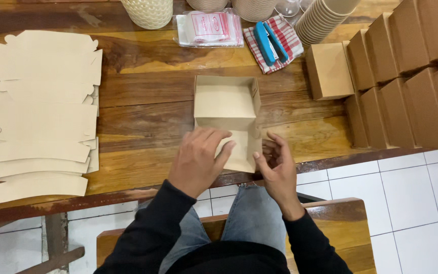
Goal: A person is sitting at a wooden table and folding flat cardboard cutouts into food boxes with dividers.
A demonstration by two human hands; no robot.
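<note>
Folding at the near edge of the wooden desk [153,76], the person works a half-formed brown cardboard box [226,104] that lies open in front of them. The left hand [198,160] presses flat on the box's near flap, fingers spread over it. The right hand [277,165] curls at the box's right side, fingertips touching the side panel, not clamped. A stack of flat cardboard blanks [39,111] lies to the left; finished boxes [401,76] crowd the right, with a blue stapler [271,43] behind.
</note>
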